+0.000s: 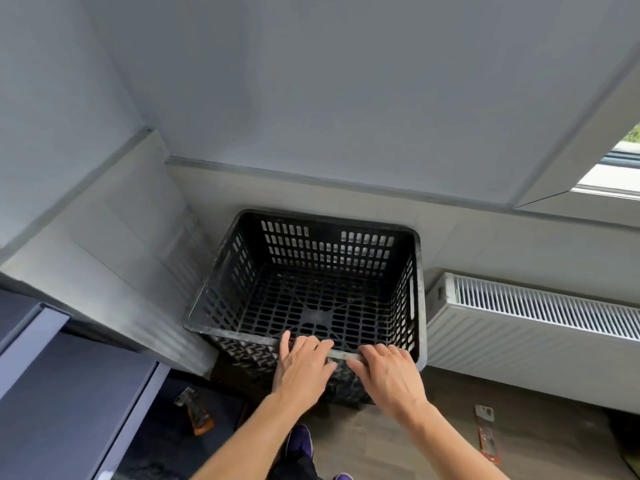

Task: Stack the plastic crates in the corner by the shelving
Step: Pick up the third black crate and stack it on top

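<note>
A black perforated plastic crate (311,258) stands in the wall corner, open side up and empty. Below its near rim shows the patterned wall of another black crate (249,355) that it sits on. My left hand (303,367) lies on the near rim with fingers stretched over the edge. My right hand (389,374) rests on the same rim a little to the right, its fingers curled over the edge.
A white radiator (533,327) runs along the wall right of the crates. Dark shelving (69,393) is at the lower left. An orange-handled tool (197,415) lies on a dark mat, and an orange packet (486,433) lies on the wooden floor.
</note>
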A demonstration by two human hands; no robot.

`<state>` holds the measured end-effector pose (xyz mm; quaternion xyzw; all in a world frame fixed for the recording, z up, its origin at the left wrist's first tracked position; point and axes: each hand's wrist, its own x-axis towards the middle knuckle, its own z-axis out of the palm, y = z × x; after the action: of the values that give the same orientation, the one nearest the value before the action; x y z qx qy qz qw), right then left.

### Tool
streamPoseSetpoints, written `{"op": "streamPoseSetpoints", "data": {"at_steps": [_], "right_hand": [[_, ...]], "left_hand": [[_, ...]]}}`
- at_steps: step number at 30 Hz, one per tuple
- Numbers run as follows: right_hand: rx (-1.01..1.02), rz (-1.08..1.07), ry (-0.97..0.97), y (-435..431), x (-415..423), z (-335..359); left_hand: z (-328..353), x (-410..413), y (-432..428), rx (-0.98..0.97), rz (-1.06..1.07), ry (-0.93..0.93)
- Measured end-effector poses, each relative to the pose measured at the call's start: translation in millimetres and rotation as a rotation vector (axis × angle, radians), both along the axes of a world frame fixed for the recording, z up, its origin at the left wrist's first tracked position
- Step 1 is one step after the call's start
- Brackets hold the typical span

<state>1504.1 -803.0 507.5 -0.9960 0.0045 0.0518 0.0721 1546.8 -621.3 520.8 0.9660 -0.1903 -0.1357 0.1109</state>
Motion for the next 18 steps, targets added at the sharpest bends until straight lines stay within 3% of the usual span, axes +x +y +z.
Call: {"op": "streamPoseSetpoints", "data": {"at_steps": [6, 18], "right_hand": [[-0.04, 0.028, 0.025, -16.9, -3.7, 6.2], [0.076, 0.073, 0.15, -25.3, 10.2, 10.1]], "left_hand": [[-1.8, 1.3, -21.3, 0.083, 0.05, 0.055], [-6.0, 15.6, -24.6, 0.113, 0.068, 0.06]]}}
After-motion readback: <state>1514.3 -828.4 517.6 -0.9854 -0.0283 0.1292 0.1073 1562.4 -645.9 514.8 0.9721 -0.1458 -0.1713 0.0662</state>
